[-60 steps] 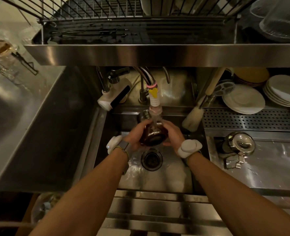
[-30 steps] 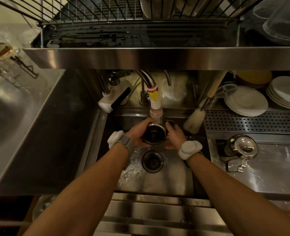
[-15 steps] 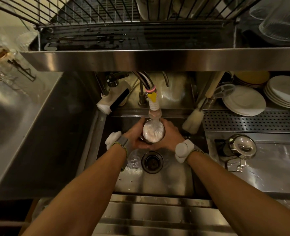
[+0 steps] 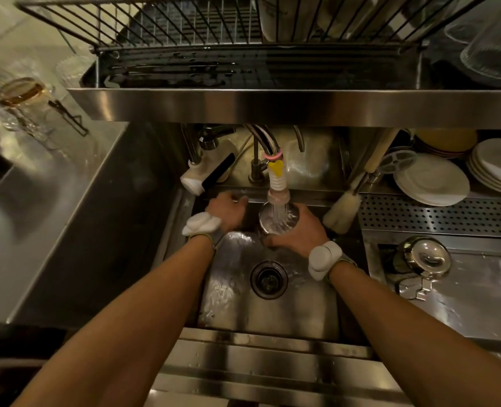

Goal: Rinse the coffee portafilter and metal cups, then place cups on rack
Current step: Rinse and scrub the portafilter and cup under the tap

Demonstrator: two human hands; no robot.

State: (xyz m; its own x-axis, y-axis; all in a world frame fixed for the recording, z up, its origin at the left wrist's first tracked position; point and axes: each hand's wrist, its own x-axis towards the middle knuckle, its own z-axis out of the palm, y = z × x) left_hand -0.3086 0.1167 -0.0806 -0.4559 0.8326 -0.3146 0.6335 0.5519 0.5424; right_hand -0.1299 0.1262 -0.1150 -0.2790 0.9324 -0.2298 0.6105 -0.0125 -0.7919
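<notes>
One metal cup (image 4: 275,220) under running faucet (image 4: 278,183), gripped by right hand (image 4: 299,233); left hand (image 4: 228,211) beside it, loosely curled, seemingly empty. Rinsing step; next, likely lifting cup to rack (image 4: 243,30) overhead.

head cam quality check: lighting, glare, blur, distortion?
Head view: dim, warm light; bright glare on the shelf edge and right counter; the left side is smeared with blur; wide-angle bending curves the rack bars; the metal cup in the right hand is washed out by running water.
</notes>
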